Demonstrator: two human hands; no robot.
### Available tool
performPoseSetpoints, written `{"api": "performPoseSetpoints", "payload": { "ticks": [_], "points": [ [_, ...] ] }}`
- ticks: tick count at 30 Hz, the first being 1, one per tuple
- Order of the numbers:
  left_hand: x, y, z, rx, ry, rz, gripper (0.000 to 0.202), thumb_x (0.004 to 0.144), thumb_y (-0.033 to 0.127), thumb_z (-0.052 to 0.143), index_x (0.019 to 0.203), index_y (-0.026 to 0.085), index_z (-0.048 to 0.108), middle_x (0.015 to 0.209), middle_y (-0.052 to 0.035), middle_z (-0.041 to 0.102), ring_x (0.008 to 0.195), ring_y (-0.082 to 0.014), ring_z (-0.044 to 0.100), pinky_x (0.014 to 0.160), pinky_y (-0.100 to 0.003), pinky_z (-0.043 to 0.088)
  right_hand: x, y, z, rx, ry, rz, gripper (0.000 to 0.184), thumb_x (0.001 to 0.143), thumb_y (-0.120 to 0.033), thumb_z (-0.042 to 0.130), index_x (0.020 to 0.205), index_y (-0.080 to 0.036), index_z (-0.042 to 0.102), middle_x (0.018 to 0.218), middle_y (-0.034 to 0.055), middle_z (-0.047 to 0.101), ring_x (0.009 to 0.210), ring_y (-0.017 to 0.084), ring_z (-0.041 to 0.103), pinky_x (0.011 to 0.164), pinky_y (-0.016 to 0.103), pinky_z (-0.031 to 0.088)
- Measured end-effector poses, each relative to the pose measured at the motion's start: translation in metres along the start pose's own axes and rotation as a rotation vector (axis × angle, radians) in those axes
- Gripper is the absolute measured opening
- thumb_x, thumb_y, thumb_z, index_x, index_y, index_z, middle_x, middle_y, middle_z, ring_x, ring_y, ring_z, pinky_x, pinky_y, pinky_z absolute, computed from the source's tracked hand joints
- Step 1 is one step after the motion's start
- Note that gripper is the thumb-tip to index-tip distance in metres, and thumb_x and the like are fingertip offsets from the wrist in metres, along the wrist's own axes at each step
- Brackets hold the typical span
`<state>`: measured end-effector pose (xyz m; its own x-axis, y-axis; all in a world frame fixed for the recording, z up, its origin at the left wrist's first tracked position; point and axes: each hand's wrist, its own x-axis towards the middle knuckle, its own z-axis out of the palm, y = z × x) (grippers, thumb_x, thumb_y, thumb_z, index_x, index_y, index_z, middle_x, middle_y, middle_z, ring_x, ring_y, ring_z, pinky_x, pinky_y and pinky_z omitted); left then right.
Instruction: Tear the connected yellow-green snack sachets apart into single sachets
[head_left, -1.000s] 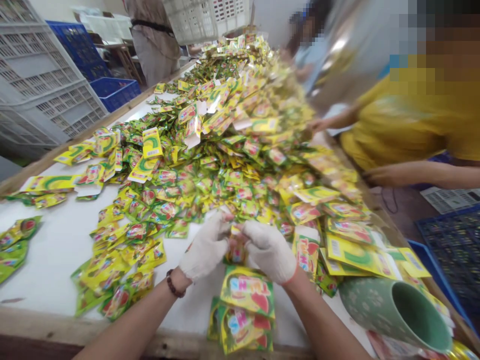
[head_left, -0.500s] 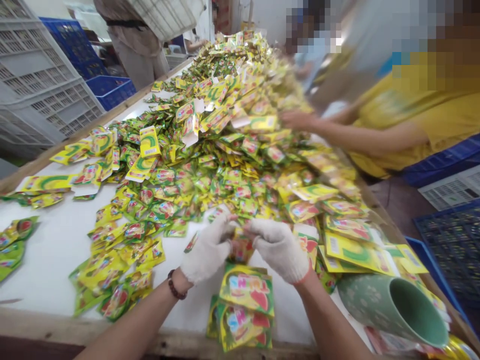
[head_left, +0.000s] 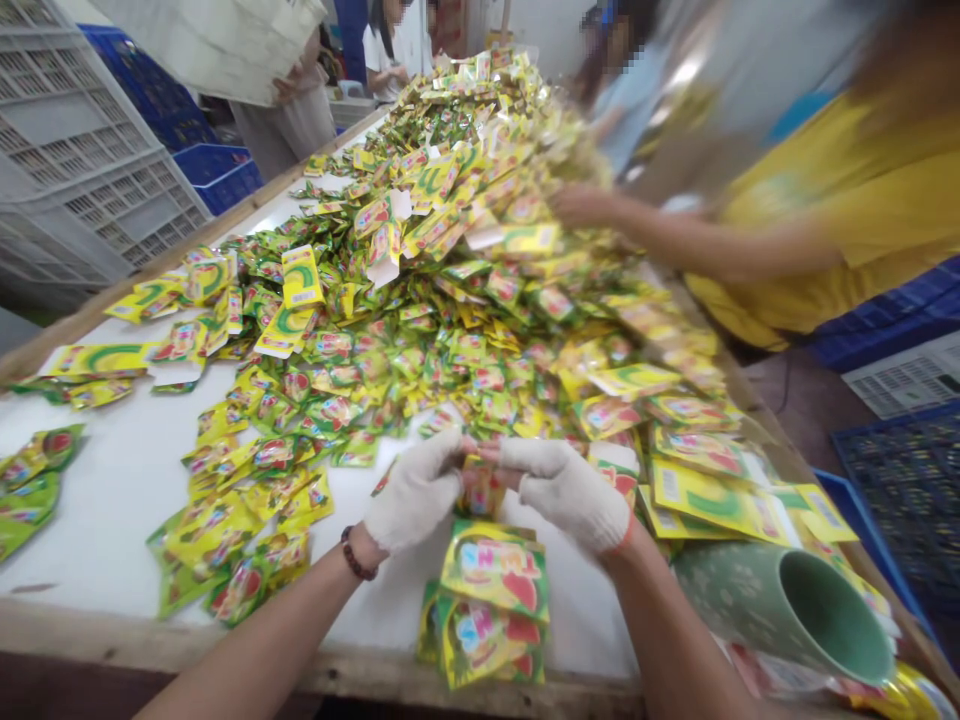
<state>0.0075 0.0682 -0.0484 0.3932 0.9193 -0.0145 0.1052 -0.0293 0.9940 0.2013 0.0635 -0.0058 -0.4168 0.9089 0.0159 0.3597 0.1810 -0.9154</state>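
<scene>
Left hand [head_left: 415, 492] and right hand [head_left: 568, 492] together at near centre of table [head_left: 360, 625], in pale gloves, bare fingertips showing. Fingers meet at far edge of 1 small packet [head_left: 481, 490], thumbs by its sides; it looks pinched between the 2 hands, though blur hides how firmly. Packet is just beyond a stack [head_left: 491, 568] of larger flat packs, overlapping, 2 printed faces up. Pile [head_left: 442, 340] spreads to the far end. Green cup [head_left: 739, 600] at near right. Co-worker's hand [head_left: 589, 205] at the pile's right side.

Handling, as I judge it: packet light, soft, its shiny film likely slippery against glove cloth; contents perhaps crushable. Best held by opposite edges with bare fingertips, sparing the middle.
</scene>
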Motion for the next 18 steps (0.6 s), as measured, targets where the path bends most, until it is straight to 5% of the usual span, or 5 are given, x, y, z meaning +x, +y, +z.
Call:
{"api": "performPoseSetpoints", "payload": {
  "ticks": [3,6,8,13,18],
  "points": [
    [0.006,0.012,-0.013,0.09,0.094,0.021,0.021,0.08,0.02,0.056,0.099,0.02,0.066,0.091,-0.0023,0.068,0.084,-0.0167,0.061,0.076,-0.028,0.049,0.003,0.007,-0.006,0.044,0.193,0.102,0.027,0.083,-0.036,0.056,0.087,-0.017,0.075,0.078,0.0046,0.073,0.072,0.019,0.065,0.064,0.03,0.053],
    [0.022,0.035,-0.026,0.203,0.162,0.013,0.025,0.083,0.026,0.053,0.101,0.019,0.069,0.078,-0.0018,0.068,0.068,-0.0151,0.059,0.064,-0.026,0.049,0.01,0.02,-0.011,-0.023,0.465,0.184,0.032,0.085,-0.041,0.05,0.087,-0.016,0.071,0.077,0.0048,0.07,0.071,0.018,0.063,0.062,0.029,0.051],
    [0.035,0.046,-0.024,0.282,0.062,0.079,0.024,0.083,0.027,0.052,0.093,0.019,0.072,0.077,-0.0022,0.068,0.066,-0.0151,0.059,0.064,-0.026,0.048,0.018,0.03,-0.013,-0.094,0.555,0.199,0.029,0.083,-0.037,0.05,0.09,-0.016,0.069,0.08,0.0053,0.068,0.076,0.02,0.063,0.069,0.032,0.051],
    [0.055,0.037,0.015,0.542,-0.445,0.172,0.007,0.069,0.02,0.063,0.069,0.021,0.07,0.067,0.0019,0.066,0.062,-0.0128,0.053,0.061,-0.021,0.043,0.038,0.046,-0.006,-0.219,0.569,0.192,0.036,0.068,-0.029,0.064,0.102,-0.018,0.066,0.101,0.0088,0.06,0.096,0.025,0.059,0.088,0.039,0.046],
    [0.052,0.025,0.028,0.646,-0.41,0.12,0.016,0.071,0.023,0.063,0.056,0.018,0.063,0.056,0.0027,0.056,0.057,-0.0116,0.046,0.054,-0.021,0.036,0.049,0.048,0.004,-0.267,0.516,0.237,0.027,0.059,-0.023,0.069,0.085,-0.02,0.064,0.084,0.0015,0.054,0.071,0.018,0.054,0.069,0.031,0.046]
  ]
}}
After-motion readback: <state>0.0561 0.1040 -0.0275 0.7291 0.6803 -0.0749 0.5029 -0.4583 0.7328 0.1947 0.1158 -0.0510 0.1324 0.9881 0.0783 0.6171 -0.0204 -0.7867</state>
